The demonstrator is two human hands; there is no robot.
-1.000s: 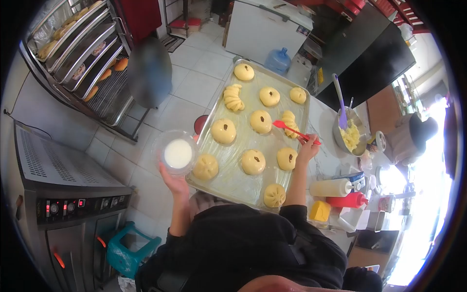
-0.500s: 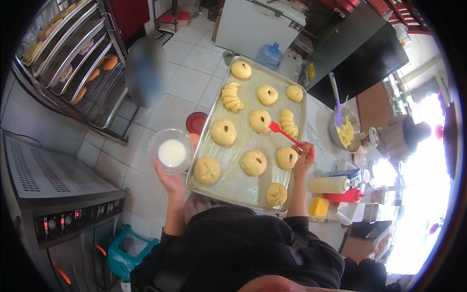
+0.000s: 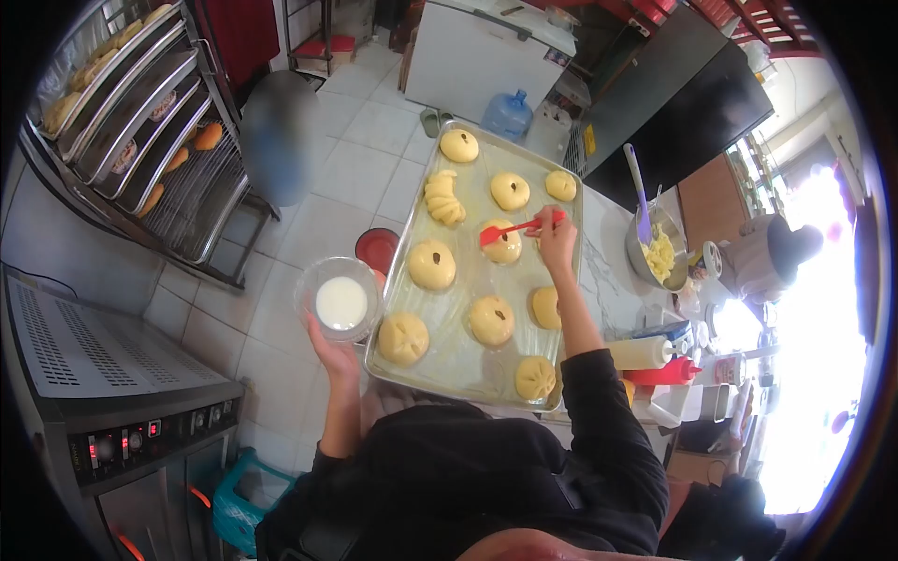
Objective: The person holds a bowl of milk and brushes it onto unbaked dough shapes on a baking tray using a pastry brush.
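My left hand (image 3: 329, 348) grips a clear bowl (image 3: 313, 292) of white liquid (image 3: 341, 303), left of the baking tray (image 3: 458, 393). Closed around the handle of a red pastry brush (image 3: 514, 227), my right hand (image 3: 557, 236) is over the tray. The brush head touches the top of a round dough bun (image 3: 505, 249) near the middle. Other shaped buns lie about it, among them a ridged curved one (image 3: 443, 197), a round one with a dark spot (image 3: 431, 266) and a pleated one (image 3: 535, 378). My right hand hides a second ridged bun.
A metal bowl (image 3: 680, 276) with yellow filling and a purple spatula (image 3: 644, 226) stands right of the tray. Squeeze bottles (image 3: 669, 372) lie on the counter. On the left are a tray rack (image 3: 201, 243) and an oven (image 3: 112, 439). A red round container (image 3: 378, 249) sits behind the bowl.
My right hand has moved up and forward over the tray, and the brush has turned sideways onto the middle bun. My left hand with the bowl has shifted slightly right and down.
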